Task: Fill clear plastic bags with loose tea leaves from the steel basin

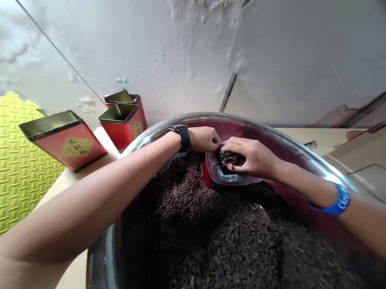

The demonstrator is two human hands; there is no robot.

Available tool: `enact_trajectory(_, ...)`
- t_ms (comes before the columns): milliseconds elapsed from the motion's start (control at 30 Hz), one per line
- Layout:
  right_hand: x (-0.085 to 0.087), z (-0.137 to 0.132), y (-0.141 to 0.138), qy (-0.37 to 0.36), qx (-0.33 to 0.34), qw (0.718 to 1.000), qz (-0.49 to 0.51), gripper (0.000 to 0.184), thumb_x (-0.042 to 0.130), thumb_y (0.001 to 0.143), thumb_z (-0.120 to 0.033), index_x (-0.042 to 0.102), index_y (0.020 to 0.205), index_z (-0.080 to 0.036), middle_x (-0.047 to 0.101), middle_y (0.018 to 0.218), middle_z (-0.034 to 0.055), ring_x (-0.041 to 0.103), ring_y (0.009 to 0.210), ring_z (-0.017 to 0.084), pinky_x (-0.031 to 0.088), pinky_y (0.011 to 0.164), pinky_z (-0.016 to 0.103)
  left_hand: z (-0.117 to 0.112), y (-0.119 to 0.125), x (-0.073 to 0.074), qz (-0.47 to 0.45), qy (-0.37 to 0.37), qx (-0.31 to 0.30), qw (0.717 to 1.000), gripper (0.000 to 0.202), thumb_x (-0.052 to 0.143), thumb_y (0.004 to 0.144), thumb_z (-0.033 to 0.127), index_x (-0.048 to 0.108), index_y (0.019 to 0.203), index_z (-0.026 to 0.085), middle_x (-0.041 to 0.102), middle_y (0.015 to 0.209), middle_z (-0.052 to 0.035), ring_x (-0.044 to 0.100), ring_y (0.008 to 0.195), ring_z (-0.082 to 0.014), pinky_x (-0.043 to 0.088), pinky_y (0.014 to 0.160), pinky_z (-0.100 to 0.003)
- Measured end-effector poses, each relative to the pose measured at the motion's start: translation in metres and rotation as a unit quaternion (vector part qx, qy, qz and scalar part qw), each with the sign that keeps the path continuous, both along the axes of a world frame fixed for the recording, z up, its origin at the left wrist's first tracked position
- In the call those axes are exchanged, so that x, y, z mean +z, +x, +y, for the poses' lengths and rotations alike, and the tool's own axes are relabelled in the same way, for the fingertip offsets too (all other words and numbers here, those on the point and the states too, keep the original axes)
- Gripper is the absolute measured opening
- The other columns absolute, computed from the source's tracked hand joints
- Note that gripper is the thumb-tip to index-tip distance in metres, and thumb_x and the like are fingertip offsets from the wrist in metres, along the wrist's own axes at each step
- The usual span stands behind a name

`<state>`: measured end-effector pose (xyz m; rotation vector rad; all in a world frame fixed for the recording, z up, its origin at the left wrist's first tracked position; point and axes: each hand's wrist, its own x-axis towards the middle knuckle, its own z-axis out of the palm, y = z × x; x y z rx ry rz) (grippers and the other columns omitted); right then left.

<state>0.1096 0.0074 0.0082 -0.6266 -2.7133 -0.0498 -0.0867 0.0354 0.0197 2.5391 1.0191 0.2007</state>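
A large round metal basin [197, 116] holds a deep heap of dark, dry tea leaves [220, 248]. Near its far side a red tin [208, 175] stands in the leaves, lined with a clear plastic bag [220, 178] whose edge is folded outward. My left hand [203, 138], below a black watch, is closed on the far left edge of the bag. Over the bag's mouth, my right hand [255, 155] curls around a clump of tea leaves [233, 158]; its fingertips are partly inside the opening. The tin's far side is hidden by the bag and my hands.
Left of the basin stand three open red tins: one with a yellow label [77, 148], a second [121, 132] and a third behind it [139, 107]. A yellow foam mat [16, 165] lies beyond. Behind is a peeling white wall [173, 53] with a metal strip [228, 92].
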Motion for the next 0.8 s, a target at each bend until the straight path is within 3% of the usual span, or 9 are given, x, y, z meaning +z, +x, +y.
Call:
enact_trajectory(367, -0.005, 0.005, 0.000, 0.033, -0.009, 0.999, -0.027, 0.027, 0.057, 0.075, -0.027, 0.059, 0.100, -0.016, 0.063, 0.102, 0.0089, 0.058, 0.092, 0.022, 0.048, 0.079, 0.034, 0.001, 0.000, 0.000, 0.035, 0.017, 0.016, 0.999, 0.030, 0.045, 0.079, 0.026, 0.069, 0.095, 0.016, 0.066, 0.078, -0.0016, 0.051, 0.066, -0.0114, 0.034, 0.061, -0.022)
enact_trajectory(500, -0.006, 0.006, 0.000, 0.025, -0.019, 0.999, -0.029, 0.028, 0.056, 0.075, -0.028, 0.059, 0.100, -0.016, 0.063, 0.100, 0.0083, 0.058, 0.091, 0.021, 0.047, 0.080, 0.034, 0.003, -0.001, -0.001, 0.040, -0.002, -0.008, 0.999, 0.032, 0.043, 0.080, 0.025, 0.067, 0.100, 0.015, 0.066, 0.080, -0.0010, 0.051, 0.068, -0.0109, 0.035, 0.063, -0.020)
enact_trajectory(633, -0.006, 0.007, 0.000, 0.017, -0.031, 0.999, -0.036, 0.029, 0.055, 0.076, -0.029, 0.059, 0.101, -0.015, 0.062, 0.099, 0.0089, 0.058, 0.091, 0.022, 0.047, 0.079, 0.035, 0.009, -0.006, -0.001, 0.020, -0.081, -0.039, 0.996, 0.037, 0.040, 0.082, 0.027, 0.061, 0.110, 0.014, 0.064, 0.084, -0.0019, 0.051, 0.068, -0.0106, 0.038, 0.065, -0.020)
enact_trajectory(800, -0.004, 0.007, 0.000, -0.007, -0.035, 0.999, -0.030, 0.030, 0.055, 0.076, -0.028, 0.058, 0.104, -0.017, 0.063, 0.100, 0.0077, 0.058, 0.092, 0.021, 0.046, 0.079, 0.034, 0.009, -0.010, 0.002, 0.000, -0.185, -0.019, 0.983, 0.045, 0.040, 0.081, 0.039, 0.054, 0.117, 0.015, 0.063, 0.094, -0.0045, 0.052, 0.072, -0.0116, 0.039, 0.062, -0.019)
